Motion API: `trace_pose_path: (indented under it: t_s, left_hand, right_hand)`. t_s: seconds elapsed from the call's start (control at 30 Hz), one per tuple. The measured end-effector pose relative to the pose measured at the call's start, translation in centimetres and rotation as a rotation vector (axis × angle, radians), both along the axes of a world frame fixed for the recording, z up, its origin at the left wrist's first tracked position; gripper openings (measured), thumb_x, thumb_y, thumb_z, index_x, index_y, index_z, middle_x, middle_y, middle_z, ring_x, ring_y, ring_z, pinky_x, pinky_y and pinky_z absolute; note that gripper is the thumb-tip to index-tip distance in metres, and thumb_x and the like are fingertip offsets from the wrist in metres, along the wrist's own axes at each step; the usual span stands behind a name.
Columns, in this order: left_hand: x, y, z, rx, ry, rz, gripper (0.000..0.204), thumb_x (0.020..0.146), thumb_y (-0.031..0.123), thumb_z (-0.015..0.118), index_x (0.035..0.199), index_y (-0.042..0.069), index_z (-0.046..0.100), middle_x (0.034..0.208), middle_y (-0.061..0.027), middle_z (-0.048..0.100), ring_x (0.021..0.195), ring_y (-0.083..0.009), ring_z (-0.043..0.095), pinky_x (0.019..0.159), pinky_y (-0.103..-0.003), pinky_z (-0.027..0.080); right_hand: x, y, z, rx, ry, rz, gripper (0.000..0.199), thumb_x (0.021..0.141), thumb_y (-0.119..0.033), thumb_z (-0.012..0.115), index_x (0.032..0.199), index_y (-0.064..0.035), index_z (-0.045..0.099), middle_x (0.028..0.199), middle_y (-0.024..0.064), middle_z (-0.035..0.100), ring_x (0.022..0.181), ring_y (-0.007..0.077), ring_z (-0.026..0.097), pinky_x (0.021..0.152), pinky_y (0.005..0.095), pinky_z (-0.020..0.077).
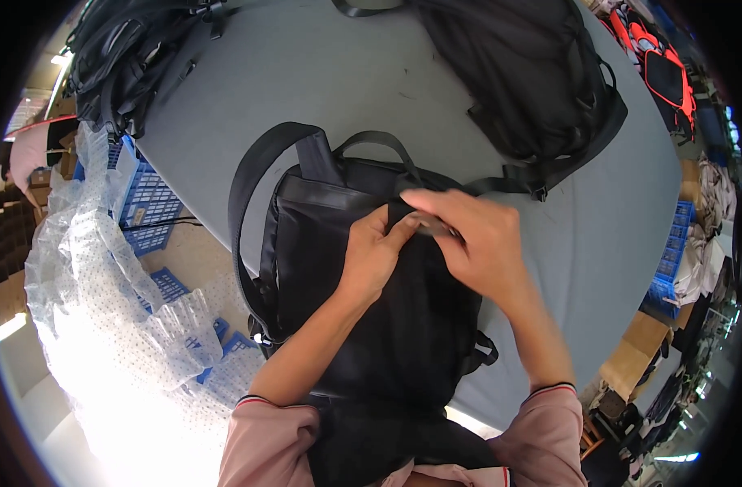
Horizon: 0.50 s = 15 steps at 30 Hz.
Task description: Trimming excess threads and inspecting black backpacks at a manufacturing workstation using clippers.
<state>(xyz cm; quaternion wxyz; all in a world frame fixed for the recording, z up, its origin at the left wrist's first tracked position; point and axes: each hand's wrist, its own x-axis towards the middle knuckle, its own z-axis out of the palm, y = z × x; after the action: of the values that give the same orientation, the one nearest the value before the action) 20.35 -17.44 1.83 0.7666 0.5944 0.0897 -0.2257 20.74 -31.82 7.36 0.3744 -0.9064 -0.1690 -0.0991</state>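
Note:
A black backpack point(338, 276) lies in front of me on the grey-covered table, its top end away from me. Over its upper part, my left hand point(375, 252) is closed, thumb and forefinger pinched at the bag's upper middle; whether fabric or something finer is between them is too small to make out. Close against those fingertips, my right hand point(476, 239) curls round a small dark, metallic-looking tool point(437, 228), mostly hidden and slightly blurred. A wide shoulder strap point(243, 191) loops out on the bag's left, and a thin carry handle point(379, 138) arches from its top.
A second black backpack point(509, 73) lies at the table's far right, with more black bags point(135, 57) at the far left. Dotted clear plastic sheeting point(103, 276) hangs by blue crates point(148, 203) on the left. A red-and-black bag point(663, 73) and a blue crate point(671, 252) are beyond the right edge.

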Motion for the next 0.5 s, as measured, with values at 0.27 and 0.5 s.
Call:
trace_pose_path:
  t_s: [0.27,0.5]
  left_hand:
    - [0.5,-1.1,-4.4,-0.048,0.027,0.056,0.010,0.090,0.009,0.057,0.085,0.001,0.058,0.074,0.0057,0.051,0.066,-0.0014,0.041,0.057,-0.020,0.036]
    - [1.1,-1.0,-6.4,0.014,0.123,-0.005,0.014,0.090,0.014,0.058,0.094,0.001,0.061,0.084,-0.0023,0.063,0.072,-0.0059,0.056,0.065,-0.021,0.047]
  right_hand:
    - [6.8,-0.1,-8.3,-0.059,0.543,-0.037,0.014,0.081,-0.018,0.062,0.091,-0.0096,0.069,0.076,0.0077,0.066,0.063,0.0232,0.060,0.060,0.0307,0.0444]
    - [6.9,-0.5,-8.3,0.096,0.654,-0.126,0.023,0.081,-0.014,0.063,0.103,-0.0077,0.062,0.084,0.0083,0.065,0.068,0.0193,0.058,0.066,0.0290,0.0458]
